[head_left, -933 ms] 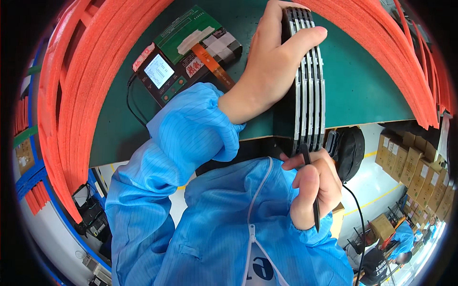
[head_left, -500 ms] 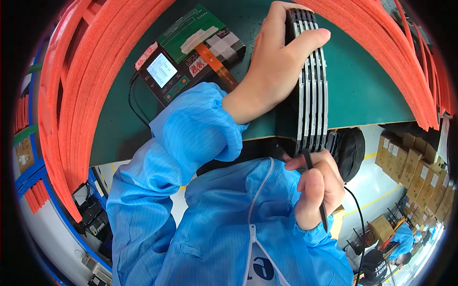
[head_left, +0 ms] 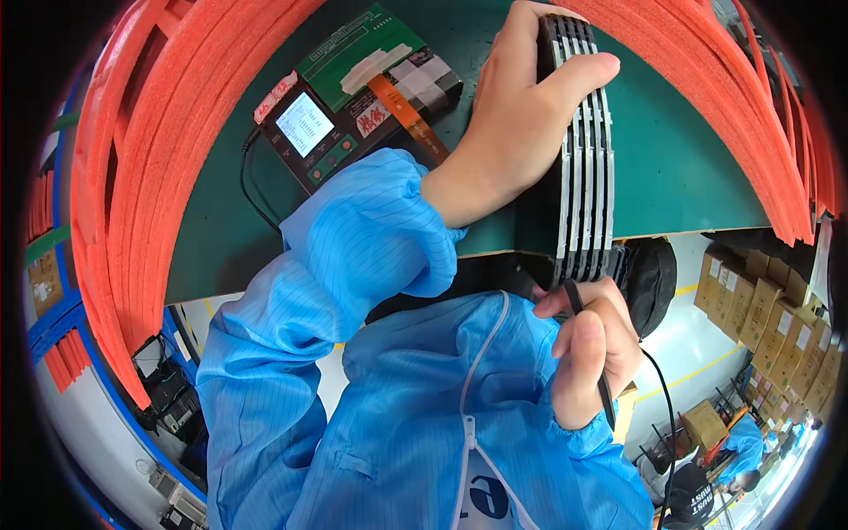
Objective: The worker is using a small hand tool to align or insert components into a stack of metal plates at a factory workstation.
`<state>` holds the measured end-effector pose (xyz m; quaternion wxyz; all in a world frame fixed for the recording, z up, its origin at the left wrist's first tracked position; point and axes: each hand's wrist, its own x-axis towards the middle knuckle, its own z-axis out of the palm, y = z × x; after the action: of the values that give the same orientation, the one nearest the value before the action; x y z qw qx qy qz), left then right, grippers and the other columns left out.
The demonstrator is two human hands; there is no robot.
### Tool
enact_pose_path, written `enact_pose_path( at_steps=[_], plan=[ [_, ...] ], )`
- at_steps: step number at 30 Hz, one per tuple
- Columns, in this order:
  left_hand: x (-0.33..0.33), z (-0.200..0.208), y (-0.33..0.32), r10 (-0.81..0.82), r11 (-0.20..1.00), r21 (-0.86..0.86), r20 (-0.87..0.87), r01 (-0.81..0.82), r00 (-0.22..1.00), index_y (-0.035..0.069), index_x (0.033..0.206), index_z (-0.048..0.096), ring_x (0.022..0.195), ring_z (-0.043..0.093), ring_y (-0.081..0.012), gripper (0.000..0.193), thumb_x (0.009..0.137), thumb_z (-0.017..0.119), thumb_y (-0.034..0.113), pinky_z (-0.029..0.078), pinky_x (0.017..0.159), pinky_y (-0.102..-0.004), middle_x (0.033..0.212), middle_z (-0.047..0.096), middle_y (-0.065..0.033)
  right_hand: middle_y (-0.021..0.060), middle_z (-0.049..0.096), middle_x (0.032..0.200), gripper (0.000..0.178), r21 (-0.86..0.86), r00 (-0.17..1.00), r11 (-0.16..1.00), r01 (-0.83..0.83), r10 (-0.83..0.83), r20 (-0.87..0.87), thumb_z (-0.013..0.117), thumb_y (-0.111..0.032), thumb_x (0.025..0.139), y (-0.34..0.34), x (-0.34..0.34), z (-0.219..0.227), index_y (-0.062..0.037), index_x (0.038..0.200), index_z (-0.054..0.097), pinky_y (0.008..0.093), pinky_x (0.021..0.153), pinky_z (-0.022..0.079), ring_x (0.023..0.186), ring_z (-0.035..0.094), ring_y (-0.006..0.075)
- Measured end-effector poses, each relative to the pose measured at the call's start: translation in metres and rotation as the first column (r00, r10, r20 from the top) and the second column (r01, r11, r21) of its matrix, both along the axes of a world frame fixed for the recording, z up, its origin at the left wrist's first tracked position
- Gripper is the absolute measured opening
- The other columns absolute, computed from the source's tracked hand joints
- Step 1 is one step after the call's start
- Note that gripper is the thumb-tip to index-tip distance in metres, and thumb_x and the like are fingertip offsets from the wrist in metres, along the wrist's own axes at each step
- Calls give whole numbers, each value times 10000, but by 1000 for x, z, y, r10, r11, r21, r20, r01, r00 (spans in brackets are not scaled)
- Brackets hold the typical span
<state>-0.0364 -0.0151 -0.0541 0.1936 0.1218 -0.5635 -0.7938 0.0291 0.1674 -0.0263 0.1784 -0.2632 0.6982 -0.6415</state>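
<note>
A stack of several flat black panels with silver edges (head_left: 586, 168) stands on its side at the front of the green table, their edges toward me. My left hand (head_left: 521, 115) is closed around the stack's far end, thumb across the silver edges and fingers behind. Its near end comes down to my right hand (head_left: 596, 353), whose fingertips touch or nearly touch it. Closed in my right hand is a thin black stick-like tool (head_left: 574, 298), its upper end against the lower end of the stack. Whether it is tweezers or a pry stick, I cannot tell.
On the green table (head_left: 680, 177), a black tester box with a lit screen (head_left: 304, 125) carries a green circuit board (head_left: 353, 57) and an orange ribbon cable (head_left: 402, 115). Red foam strips (head_left: 163, 159) curve around both sides. Cartons (head_left: 768, 309) and a person (head_left: 746, 442) are at right.
The stack and both my hands sit very slightly farther right in the picture, and so does the tester box. My grips on the stack and the black tool look the same.
</note>
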Motion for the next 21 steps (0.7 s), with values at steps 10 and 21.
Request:
enact_pose_path(
  at_steps=[10,21],
  plan=[
    [0,0,-2,38,998,-58,-8,-39,999,24,1135,499,727,527,-98,256,955,634,145,427,649,-245,854,527,-36,164,637,832,276,28,995,997,78,-76,-60,500,-44,981,-5,2,0,61,734,567,314,659,473,746,580,227],
    [1,-3,-1,27,999,-45,-11,-27,1000,29,1137,500,726,543,-97,253,959,630,153,434,650,-248,839,547,-35,158,633,822,300,106,994,989,103,-99,-38,491,-70,986,-8,5,5,50,720,557,341,712,476,775,589,251]
  ],
)
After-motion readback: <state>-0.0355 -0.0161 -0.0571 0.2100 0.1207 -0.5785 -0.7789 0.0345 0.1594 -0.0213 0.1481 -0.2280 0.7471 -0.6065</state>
